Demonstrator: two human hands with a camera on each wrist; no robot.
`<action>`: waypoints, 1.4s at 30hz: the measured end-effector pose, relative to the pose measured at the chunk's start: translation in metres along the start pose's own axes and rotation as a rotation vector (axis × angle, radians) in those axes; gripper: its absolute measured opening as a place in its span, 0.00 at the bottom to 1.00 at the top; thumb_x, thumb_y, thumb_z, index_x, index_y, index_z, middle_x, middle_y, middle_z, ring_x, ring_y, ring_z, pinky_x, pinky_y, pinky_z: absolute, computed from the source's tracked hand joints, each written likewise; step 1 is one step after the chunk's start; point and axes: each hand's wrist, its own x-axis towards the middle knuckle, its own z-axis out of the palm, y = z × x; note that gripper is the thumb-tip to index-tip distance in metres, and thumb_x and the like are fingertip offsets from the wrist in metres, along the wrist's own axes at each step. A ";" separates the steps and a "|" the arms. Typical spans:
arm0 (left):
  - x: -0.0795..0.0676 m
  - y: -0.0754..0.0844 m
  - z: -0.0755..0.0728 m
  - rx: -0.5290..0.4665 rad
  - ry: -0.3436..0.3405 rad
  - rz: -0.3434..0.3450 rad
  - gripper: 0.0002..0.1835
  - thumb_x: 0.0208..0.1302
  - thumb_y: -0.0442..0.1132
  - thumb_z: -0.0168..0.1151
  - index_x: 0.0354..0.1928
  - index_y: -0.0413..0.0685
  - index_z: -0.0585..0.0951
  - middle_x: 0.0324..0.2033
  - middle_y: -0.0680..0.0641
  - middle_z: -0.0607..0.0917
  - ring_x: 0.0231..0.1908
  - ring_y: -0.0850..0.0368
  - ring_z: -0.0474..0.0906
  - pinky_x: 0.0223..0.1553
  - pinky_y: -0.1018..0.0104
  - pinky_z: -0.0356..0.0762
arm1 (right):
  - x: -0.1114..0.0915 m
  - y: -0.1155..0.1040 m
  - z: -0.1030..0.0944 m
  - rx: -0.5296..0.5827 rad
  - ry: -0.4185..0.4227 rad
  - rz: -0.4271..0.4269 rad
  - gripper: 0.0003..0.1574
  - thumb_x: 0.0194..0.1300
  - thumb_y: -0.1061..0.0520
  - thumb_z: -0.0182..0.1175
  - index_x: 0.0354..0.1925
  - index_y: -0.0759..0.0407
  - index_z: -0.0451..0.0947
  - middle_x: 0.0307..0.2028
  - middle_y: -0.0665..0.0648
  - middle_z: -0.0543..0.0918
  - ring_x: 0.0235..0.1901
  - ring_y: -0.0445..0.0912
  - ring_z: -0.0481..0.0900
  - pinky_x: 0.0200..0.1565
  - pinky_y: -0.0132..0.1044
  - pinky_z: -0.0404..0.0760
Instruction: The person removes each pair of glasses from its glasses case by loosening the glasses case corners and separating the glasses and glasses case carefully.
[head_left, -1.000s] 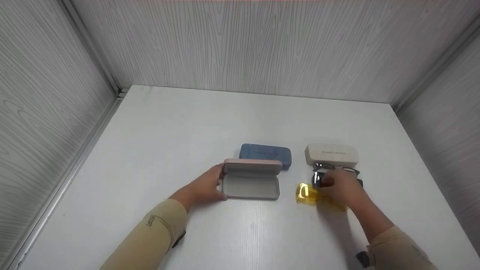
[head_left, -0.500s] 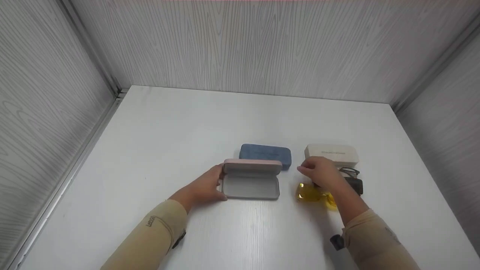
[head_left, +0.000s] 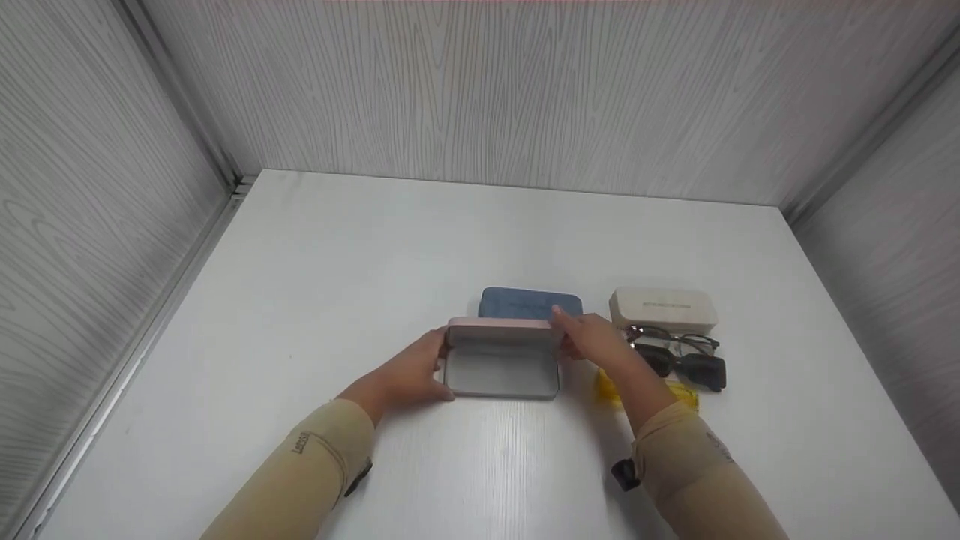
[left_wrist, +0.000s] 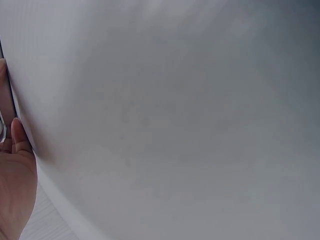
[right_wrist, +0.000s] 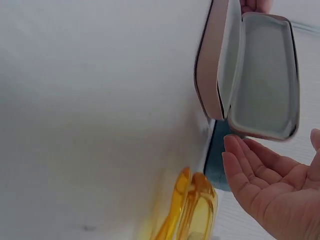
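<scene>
A pink glasses case (head_left: 502, 373) with a pale grey lining lies unfolded, its lid raised at the back and nothing inside. My left hand (head_left: 409, 375) grips its left end, thumb at the front corner and fingers behind. In the left wrist view, only part of that hand (left_wrist: 17, 185) shows at the edge. My right hand (head_left: 596, 341) is at the raised lid's right end. The right wrist view shows this hand (right_wrist: 280, 185) with loosely bent fingers, fingertips close to the case (right_wrist: 265, 75) and holding nothing.
Behind the pink case lies a closed blue case (head_left: 529, 301); a cream case (head_left: 664, 309) stands to its right. In front of the cream one are thin-framed eyeglasses (head_left: 697, 344), black sunglasses (head_left: 703, 370) and yellow-lensed glasses (head_left: 684, 393), partly hidden by my right forearm.
My right hand has moved left from over the glasses to the pink case's lid, uncovering the black sunglasses and eyeglasses. My left hand and the case have stayed put.
</scene>
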 end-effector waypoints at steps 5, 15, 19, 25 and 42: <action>0.000 0.000 0.002 -0.004 0.005 0.005 0.56 0.45 0.39 0.71 0.71 0.48 0.44 0.62 0.51 0.61 0.59 0.60 0.61 0.58 0.62 0.67 | 0.003 -0.002 0.005 0.037 -0.024 0.034 0.46 0.64 0.30 0.40 0.56 0.68 0.69 0.43 0.62 0.81 0.44 0.53 0.80 0.54 0.49 0.72; 0.000 0.001 0.002 -0.011 0.005 0.023 0.56 0.45 0.39 0.71 0.71 0.48 0.44 0.64 0.51 0.60 0.60 0.59 0.62 0.59 0.61 0.66 | 0.015 0.010 0.003 0.136 -0.081 0.061 0.45 0.50 0.27 0.56 0.53 0.59 0.75 0.46 0.57 0.78 0.46 0.48 0.79 0.58 0.47 0.69; 0.001 0.000 0.002 -0.025 0.012 0.040 0.55 0.44 0.37 0.71 0.70 0.51 0.46 0.63 0.52 0.61 0.61 0.60 0.61 0.58 0.61 0.66 | 0.014 0.013 0.002 0.103 -0.081 0.022 0.44 0.45 0.25 0.58 0.48 0.56 0.80 0.44 0.55 0.78 0.44 0.47 0.78 0.56 0.46 0.70; 0.000 -0.001 0.000 0.001 0.006 0.012 0.56 0.45 0.40 0.72 0.71 0.49 0.46 0.65 0.50 0.59 0.62 0.59 0.60 0.59 0.62 0.66 | 0.011 0.016 0.005 0.035 -0.053 -0.052 0.35 0.48 0.29 0.59 0.40 0.53 0.84 0.36 0.53 0.79 0.39 0.46 0.75 0.47 0.39 0.75; -0.001 0.001 -0.003 0.052 -0.001 -0.037 0.56 0.44 0.42 0.73 0.71 0.48 0.46 0.65 0.47 0.60 0.63 0.56 0.59 0.64 0.61 0.56 | 0.005 0.032 0.021 -0.032 0.062 -0.194 0.33 0.46 0.29 0.61 0.46 0.44 0.82 0.41 0.48 0.82 0.43 0.48 0.74 0.48 0.41 0.74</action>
